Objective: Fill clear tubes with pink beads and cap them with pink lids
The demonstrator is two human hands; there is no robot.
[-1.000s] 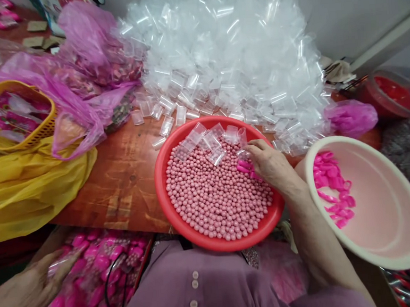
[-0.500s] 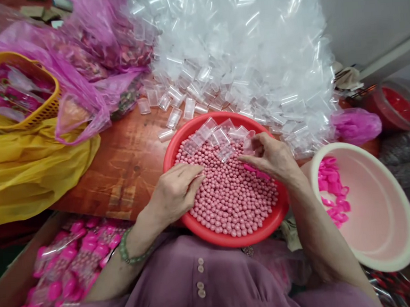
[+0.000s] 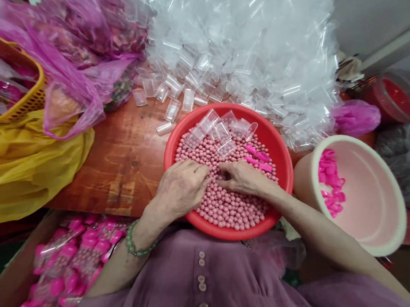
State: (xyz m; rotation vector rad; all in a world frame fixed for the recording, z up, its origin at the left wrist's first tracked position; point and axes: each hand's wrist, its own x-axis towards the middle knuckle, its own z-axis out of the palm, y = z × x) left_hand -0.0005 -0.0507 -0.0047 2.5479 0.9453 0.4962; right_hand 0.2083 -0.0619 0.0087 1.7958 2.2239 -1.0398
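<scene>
A red basin (image 3: 284, 166) holds many pink beads (image 3: 231, 215). My left hand (image 3: 184, 186) is over the beads on its left side, fingers curled down and closed; whatever they hold is hidden. Close beside it, my right hand (image 3: 242, 176) has its fingertips bent together just above or in the beads, and I cannot make out anything in them. Several clear plastic containers (image 3: 220, 131) lie on the beads at the far side. Bright pink plastic caps (image 3: 263, 157) rest to the right, just beyond my right hand.
Behind the basin rises a big heap of clear containers (image 3: 239, 51). A white tub (image 3: 374, 192) with pink pieces tilts at the right. Purple bags (image 3: 73, 64), a yellow basket (image 3: 26, 99) and a yellow bag (image 3: 31, 162) lie left. Filled containers with pink caps (image 3: 68, 268) fill a box below.
My right hand has moved left and nearer to me, from the clear containers to beside my left hand. The pink caps it partly covered now show. The view has shifted slightly.
</scene>
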